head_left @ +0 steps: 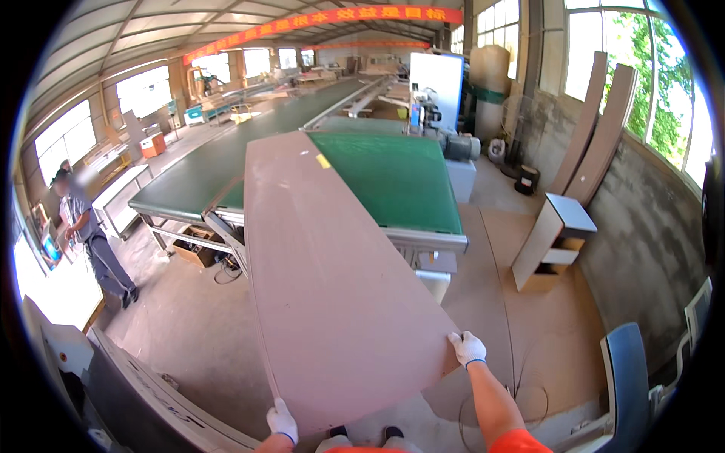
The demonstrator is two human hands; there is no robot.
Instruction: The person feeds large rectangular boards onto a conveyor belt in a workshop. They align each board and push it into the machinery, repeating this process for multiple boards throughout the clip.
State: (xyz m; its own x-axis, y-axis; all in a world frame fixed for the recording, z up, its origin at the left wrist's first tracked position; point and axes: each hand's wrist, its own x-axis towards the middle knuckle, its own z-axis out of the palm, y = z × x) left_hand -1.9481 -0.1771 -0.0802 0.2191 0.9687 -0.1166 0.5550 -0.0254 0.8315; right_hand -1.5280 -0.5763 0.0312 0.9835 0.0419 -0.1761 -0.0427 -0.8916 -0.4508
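A large flat pinkish-brown board stretches away from me, its far end lying over the green conveyor belt. A small yellow label sits near that far end. My left hand, in a white knit glove, grips the near left corner. At the right edge my right hand, gloved the same way, has its thumb on top, while its other fingers are partly hidden beneath the board. Both hands are closed on the board.
A motor stands beside the belt's far right. To the right are a small white cabinet and tall planks against the wall. Machine panels and a blue-grey panel flank me. Another person stands at left.
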